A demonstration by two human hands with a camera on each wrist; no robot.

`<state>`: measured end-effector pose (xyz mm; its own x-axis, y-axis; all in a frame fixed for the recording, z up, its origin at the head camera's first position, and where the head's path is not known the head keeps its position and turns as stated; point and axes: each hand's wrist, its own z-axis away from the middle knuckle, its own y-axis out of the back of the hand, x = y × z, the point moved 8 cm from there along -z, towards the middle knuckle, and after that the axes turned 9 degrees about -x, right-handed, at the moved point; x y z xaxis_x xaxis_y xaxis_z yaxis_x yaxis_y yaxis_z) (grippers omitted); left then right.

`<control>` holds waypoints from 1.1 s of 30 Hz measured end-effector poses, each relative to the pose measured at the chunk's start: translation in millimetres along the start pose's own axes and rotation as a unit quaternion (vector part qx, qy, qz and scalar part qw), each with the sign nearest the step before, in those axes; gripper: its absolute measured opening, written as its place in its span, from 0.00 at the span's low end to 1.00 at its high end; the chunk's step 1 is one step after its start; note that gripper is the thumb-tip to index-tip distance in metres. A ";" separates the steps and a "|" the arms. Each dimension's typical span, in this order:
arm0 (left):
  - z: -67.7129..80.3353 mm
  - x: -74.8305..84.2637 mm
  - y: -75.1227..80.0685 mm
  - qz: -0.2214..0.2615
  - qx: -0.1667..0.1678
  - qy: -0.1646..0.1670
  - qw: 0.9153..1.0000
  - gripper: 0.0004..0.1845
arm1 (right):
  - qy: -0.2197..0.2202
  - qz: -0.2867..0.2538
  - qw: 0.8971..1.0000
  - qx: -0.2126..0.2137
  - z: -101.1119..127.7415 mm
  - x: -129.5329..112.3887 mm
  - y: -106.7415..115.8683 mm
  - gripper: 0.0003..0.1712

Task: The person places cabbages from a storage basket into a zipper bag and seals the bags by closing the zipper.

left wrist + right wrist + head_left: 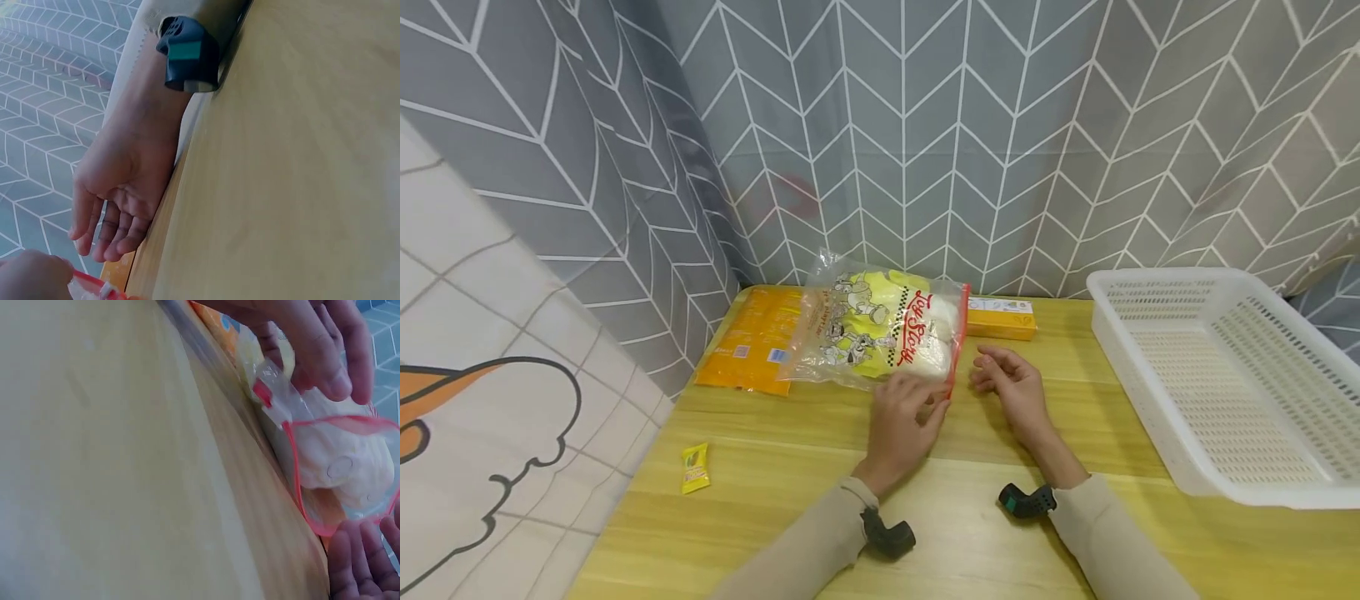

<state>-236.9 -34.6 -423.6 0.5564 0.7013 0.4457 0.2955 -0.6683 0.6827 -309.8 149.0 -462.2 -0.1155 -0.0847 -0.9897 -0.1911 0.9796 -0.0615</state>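
Lying mid-frame, the clear plastic bag with red lettering (pixel 880 325) has its red-rimmed mouth just beside the right hand (pixel 1013 393), whose fingers curl loosely, released. The left hand (pixel 899 429) is at the bag's lower right corner; whether its fingers pinch the film, I cannot tell. White, rounded bundles (pixel 344 459) show inside. A perforated white plastic basket (pixel 1131 362) stands frame right on the wood-grained worktop (pixel 775 483).
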 end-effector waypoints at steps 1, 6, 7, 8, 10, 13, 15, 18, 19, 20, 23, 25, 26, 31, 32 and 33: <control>1.0 -0.5 2.9 0.000 0.004 -0.002 1.000 0.09 | 0.009 0.019 1.000 0.004 1.1 -1.3 -1.6 0.24; 5.7 -1.7 18.0 -0.008 0.029 -0.032 0.999 0.08 | 0.022 0.051 0.998 0.030 5.3 -3.3 -4.8 0.19; 6.6 -2.3 21.3 -0.010 0.034 -0.038 0.999 0.08 | 0.021 0.052 0.998 0.034 5.9 -3.3 -4.8 0.18; 7.7 -3.5 24.5 -0.012 0.040 -0.044 0.998 0.08 | 0.021 0.054 0.998 0.037 6.4 -3.3 -4.9 0.18; 9.5 -7.2 30.2 -0.021 0.047 -0.056 0.997 0.07 | 0.021 0.056 0.997 0.039 7.0 -3.4 -5.0 0.18; 11.7 -15.0 39.7 -0.038 0.057 -0.067 0.995 0.05 | 0.029 0.060 0.997 0.038 7.3 -4.5 -5.5 0.17; 12.6 -21.4 46.6 -0.050 0.067 -0.072 0.994 0.04 | 0.037 0.067 0.996 0.035 7.4 -5.7 -5.9 0.16; 13.1 -31.6 57.3 -0.067 0.088 -0.075 0.991 0.08 | 0.050 0.084 0.995 0.031 8.0 -7.9 -6.5 0.13; 13.1 -35.3 60.7 -0.071 0.096 -0.076 0.990 0.11 | 0.056 0.089 0.994 0.028 8.1 -8.8 -7.2 0.13; 13.1 -38.6 63.7 -0.074 0.103 -0.075 0.989 0.13 | 0.060 0.096 0.993 0.025 8.0 -9.4 -7.8 0.12; 12.7 -47.4 69.5 -0.080 0.114 -0.070 0.988 0.20 | 0.074 0.118 0.990 0.003 8.3 -10.6 -11.8 0.09; 12.7 -51.8 70.2 -0.084 0.109 -0.063 0.988 0.21 | 0.081 0.133 0.988 -0.019 9.0 -10.8 -15.5 0.08; 12.7 -53.5 69.8 -0.087 0.103 -0.059 0.989 0.21 | 0.081 0.143 0.986 -0.031 9.6 -10.6 -17.7 0.08; 12.6 -59.3 66.4 -0.107 0.078 -0.042 0.990 0.20 | 0.086 0.197 0.972 -0.095 12.5 -10.8 -30.4 0.09; 12.5 -59.9 65.8 -0.110 0.074 -0.039 0.990 0.19 | 0.091 0.208 0.968 -0.106 13.1 -12.0 -33.4 0.09; 12.4 -60.4 65.5 -0.112 0.072 -0.038 0.990 0.19 | 0.098 0.218 0.964 -0.116 13.6 -13.7 -36.4 0.10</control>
<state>-241.5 -123.8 -413.0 0.5193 0.8189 0.2444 0.5221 -0.5304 0.6679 -288.0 117.0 -448.1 -0.4117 0.2706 -0.8702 -0.2925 0.8651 0.4074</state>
